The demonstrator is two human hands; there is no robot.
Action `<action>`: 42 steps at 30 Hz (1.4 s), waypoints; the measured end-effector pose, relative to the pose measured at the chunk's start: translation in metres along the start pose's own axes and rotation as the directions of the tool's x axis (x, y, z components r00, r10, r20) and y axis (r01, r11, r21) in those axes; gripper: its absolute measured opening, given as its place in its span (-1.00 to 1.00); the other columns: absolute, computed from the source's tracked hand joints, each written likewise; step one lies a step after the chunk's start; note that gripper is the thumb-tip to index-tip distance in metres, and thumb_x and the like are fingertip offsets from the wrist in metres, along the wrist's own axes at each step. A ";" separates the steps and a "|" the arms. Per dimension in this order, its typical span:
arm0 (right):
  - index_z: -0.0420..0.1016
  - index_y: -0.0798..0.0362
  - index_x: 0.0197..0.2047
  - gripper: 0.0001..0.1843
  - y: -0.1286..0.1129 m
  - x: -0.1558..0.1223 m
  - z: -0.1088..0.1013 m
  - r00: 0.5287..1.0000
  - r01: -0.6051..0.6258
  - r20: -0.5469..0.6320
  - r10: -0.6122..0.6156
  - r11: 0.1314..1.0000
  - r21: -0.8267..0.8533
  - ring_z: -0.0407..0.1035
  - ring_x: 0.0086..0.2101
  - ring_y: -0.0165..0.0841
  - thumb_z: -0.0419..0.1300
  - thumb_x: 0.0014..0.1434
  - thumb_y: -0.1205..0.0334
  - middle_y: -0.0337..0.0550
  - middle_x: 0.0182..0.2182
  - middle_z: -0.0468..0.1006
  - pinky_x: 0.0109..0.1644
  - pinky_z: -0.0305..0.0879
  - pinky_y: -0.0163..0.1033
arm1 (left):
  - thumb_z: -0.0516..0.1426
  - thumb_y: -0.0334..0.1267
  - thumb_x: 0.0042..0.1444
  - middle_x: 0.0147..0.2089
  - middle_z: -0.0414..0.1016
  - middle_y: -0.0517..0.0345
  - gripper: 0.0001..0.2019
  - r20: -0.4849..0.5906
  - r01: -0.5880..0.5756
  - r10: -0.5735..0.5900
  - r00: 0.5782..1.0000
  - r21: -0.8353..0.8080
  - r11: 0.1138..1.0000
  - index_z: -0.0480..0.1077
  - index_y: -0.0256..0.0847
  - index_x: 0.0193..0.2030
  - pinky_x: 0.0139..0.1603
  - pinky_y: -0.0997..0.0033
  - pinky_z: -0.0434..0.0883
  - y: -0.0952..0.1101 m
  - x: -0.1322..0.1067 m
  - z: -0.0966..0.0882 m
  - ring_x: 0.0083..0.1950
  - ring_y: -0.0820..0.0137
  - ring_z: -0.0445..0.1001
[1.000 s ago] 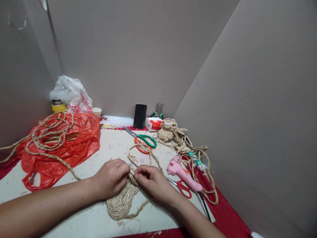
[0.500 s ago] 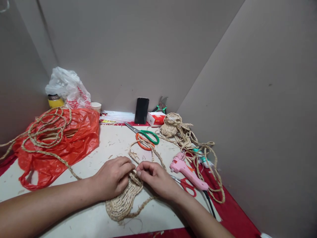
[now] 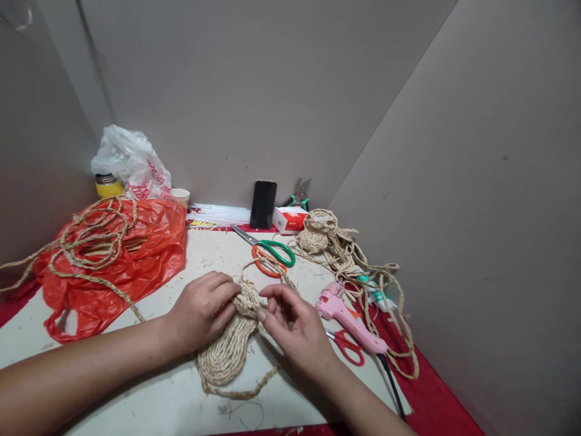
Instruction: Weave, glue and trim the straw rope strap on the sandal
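A straw slipper [image 3: 226, 357] of coiled, braided straw rope lies on the white board, its rounded end toward me and a woven band [image 3: 247, 299] over its far part. My left hand [image 3: 204, 312] is closed on the slipper's left side, fingertips at the band; its palm side is hidden. At the band's right edge is my right hand [image 3: 295, 324], thumb and forefinger apart, the thumb seeming to touch the edge. A loose braid [image 3: 245, 395] curves around the slipper's near end. Behind the band, more braid runs over large scissors [image 3: 276, 253] with green and orange handles.
At right lie a pink glue gun [image 3: 347, 318], red-handled scissors [image 3: 349, 348] and a tangle of straw braid [image 3: 338, 245]. A red plastic bag [image 3: 158, 242] bears coiled braid at left. Along the back stand a phone [image 3: 263, 204], a small box [image 3: 290, 220] and a paper cup [image 3: 180, 196].
My right hand's fingertips have parted and moved slightly back from my left hand, uncovering the woven band. My left hand keeps its hold on the slipper. The whole view has shifted slightly.
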State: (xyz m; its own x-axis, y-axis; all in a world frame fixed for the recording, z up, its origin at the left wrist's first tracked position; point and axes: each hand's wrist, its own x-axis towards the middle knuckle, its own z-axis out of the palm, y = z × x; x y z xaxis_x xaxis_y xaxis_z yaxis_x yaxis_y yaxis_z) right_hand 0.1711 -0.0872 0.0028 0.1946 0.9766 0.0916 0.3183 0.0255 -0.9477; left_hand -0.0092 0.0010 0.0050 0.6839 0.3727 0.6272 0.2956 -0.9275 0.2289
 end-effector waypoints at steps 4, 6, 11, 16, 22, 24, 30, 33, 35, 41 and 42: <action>0.42 0.01 -0.25 -0.79 0.007 -0.005 0.011 1.000 -0.020 0.004 0.020 0.997 -0.078 0.20 -0.52 -0.42 0.25 0.03 0.14 -0.27 -0.45 0.41 -0.45 0.13 -0.32 | 0.03 -0.48 0.09 -0.28 0.50 0.00 -0.82 -0.043 0.107 -0.108 0.993 -0.022 0.994 0.40 -0.27 -0.20 -0.19 0.29 0.44 -0.001 0.006 -0.007 -0.21 0.30 0.46; 0.45 0.04 -0.35 -0.84 0.008 -0.007 0.018 0.994 -0.081 0.072 0.083 0.996 -0.035 0.14 -0.56 -0.45 0.25 0.02 0.15 -0.30 -0.54 0.38 -0.49 0.05 -0.33 | 0.03 -0.50 0.06 -0.29 0.49 0.02 -0.82 -0.025 0.158 -0.159 0.987 -0.057 0.986 0.40 -0.27 -0.24 -0.20 0.29 0.43 -0.001 0.006 -0.007 -0.22 0.31 0.45; 0.33 0.06 -0.56 -0.75 0.003 -0.006 0.021 0.973 -0.224 0.096 0.210 0.960 0.168 0.02 -0.62 -0.50 0.24 -0.03 0.10 -0.38 -0.67 0.19 -0.56 -0.09 -0.35 | 0.05 -0.51 0.04 -0.26 0.47 0.03 -0.78 0.008 0.173 -0.174 0.985 -0.137 0.975 0.39 -0.26 -0.18 -0.17 0.28 0.42 0.002 0.003 -0.004 -0.19 0.30 0.43; 0.32 0.06 -0.54 -0.70 0.004 -0.003 0.013 0.969 -0.247 0.076 0.235 0.938 0.245 0.05 -0.67 -0.52 0.24 0.01 0.03 -0.40 -0.74 0.22 -0.58 -0.06 -0.37 | 0.13 -0.43 0.05 -0.10 0.43 0.03 -0.64 -0.021 0.301 -0.316 0.949 -0.252 0.920 0.30 -0.20 0.03 -0.12 0.28 0.39 0.003 0.004 -0.004 -0.17 0.34 0.40; 0.40 0.11 -0.48 -0.67 0.009 -0.002 0.014 0.966 -0.259 0.088 0.243 0.906 0.335 0.05 -0.69 -0.56 0.31 -0.02 0.01 -0.41 -0.72 0.24 -0.61 -0.07 -0.41 | 0.19 -0.35 -0.03 -0.39 0.36 0.26 -0.79 0.324 0.642 -0.623 0.712 -0.661 0.389 0.28 -0.22 -0.23 -0.40 0.50 0.29 0.002 0.010 0.003 -0.41 0.49 0.34; 0.42 0.12 -0.46 -0.67 0.011 -0.003 0.014 0.966 -0.259 0.095 0.241 0.895 0.363 0.05 -0.68 -0.57 0.34 -0.04 0.01 -0.42 -0.70 0.24 -0.61 -0.07 -0.43 | 0.24 -0.29 -0.04 -0.45 0.36 0.28 -0.76 0.452 0.660 -0.608 0.652 -0.734 0.163 0.25 -0.23 -0.30 -0.45 0.54 0.23 0.002 0.011 0.005 -0.48 0.53 0.32; 0.44 0.11 -0.33 -0.66 0.013 -0.004 0.013 0.954 -0.299 0.179 0.242 0.838 0.457 0.00 -0.69 -0.59 0.30 0.04 -0.02 -0.41 -0.68 0.27 -0.63 -0.11 -0.44 | 0.37 -0.15 -0.18 -0.45 0.45 0.25 -0.56 0.517 0.563 -0.603 0.607 -0.816 -0.133 0.24 -0.22 -0.28 -0.36 0.50 0.29 0.006 0.011 0.002 -0.45 0.49 0.41; 0.40 0.10 -0.34 -0.66 0.011 -0.006 0.014 0.939 -0.329 0.255 0.229 0.815 0.478 0.00 -0.67 -0.57 0.26 0.09 -0.04 -0.37 -0.64 0.29 -0.63 -0.12 -0.43 | 0.36 -0.14 -0.15 -0.45 0.44 0.28 -0.58 0.482 0.521 -0.623 0.616 -0.843 -0.136 0.23 -0.20 -0.28 -0.37 0.50 0.29 0.008 0.010 0.001 -0.43 0.48 0.42; 0.36 0.09 -0.41 -0.64 0.008 -0.007 0.014 0.944 -0.297 0.258 0.207 0.873 0.388 0.01 -0.65 -0.55 0.21 0.13 -0.07 -0.37 -0.64 0.26 -0.62 -0.10 -0.41 | 0.35 -0.16 -0.13 -0.44 0.43 0.29 -0.60 0.470 0.524 -0.625 0.623 -0.844 -0.114 0.23 -0.19 -0.29 -0.40 0.53 0.26 0.008 0.010 0.002 -0.45 0.51 0.40; 0.18 0.05 -0.56 -0.62 0.003 -0.005 0.006 0.991 -0.046 0.122 0.045 0.999 0.002 0.02 -0.53 -0.47 0.08 0.19 0.03 -0.35 -0.59 0.13 -0.46 0.01 -0.35 | 0.23 -0.41 -0.15 -0.25 0.41 0.20 -0.63 0.356 0.551 -0.638 0.683 -0.824 0.130 0.30 -0.20 -0.14 -0.25 0.46 0.34 0.001 0.015 -0.007 -0.28 0.46 0.40; 0.14 0.03 -0.58 -0.62 0.004 -0.005 0.004 0.994 -0.035 0.103 0.037 0.999 -0.023 0.00 -0.53 -0.46 0.08 0.18 0.04 -0.36 -0.60 0.09 -0.48 -0.03 -0.34 | 0.19 -0.42 -0.13 -0.20 0.41 0.17 -0.60 0.292 0.527 -0.654 0.698 -0.828 0.192 0.29 -0.20 -0.08 -0.18 0.42 0.36 0.001 0.017 -0.011 -0.22 0.43 0.40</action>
State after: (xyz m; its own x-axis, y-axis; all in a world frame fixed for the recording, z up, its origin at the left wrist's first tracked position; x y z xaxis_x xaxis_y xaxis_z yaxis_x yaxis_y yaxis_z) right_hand 0.1679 -0.0911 -0.0024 0.1098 0.9936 0.0245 0.3325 -0.0135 -0.9430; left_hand -0.0050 0.0062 0.0241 0.4784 0.8753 0.0708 -0.1354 -0.0062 0.9908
